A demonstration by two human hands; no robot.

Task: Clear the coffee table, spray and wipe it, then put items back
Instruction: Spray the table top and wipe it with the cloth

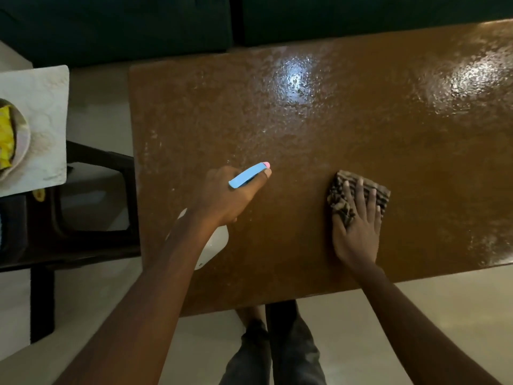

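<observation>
Evidently mid-spray, the left hand (230,195) at centre frame curls around the spray bottle (247,177), nozzle aimed over the glistening coffee table (333,120), while the right hand (358,229) beside it presses flat, fingers spread, on the cloth (336,190), ready to wipe.

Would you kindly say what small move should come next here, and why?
Probably slide the cloth across the table: the right hand lies flat on it, the surface around glistens with droplets, and the left hand holds the spray bottle aside.
</observation>
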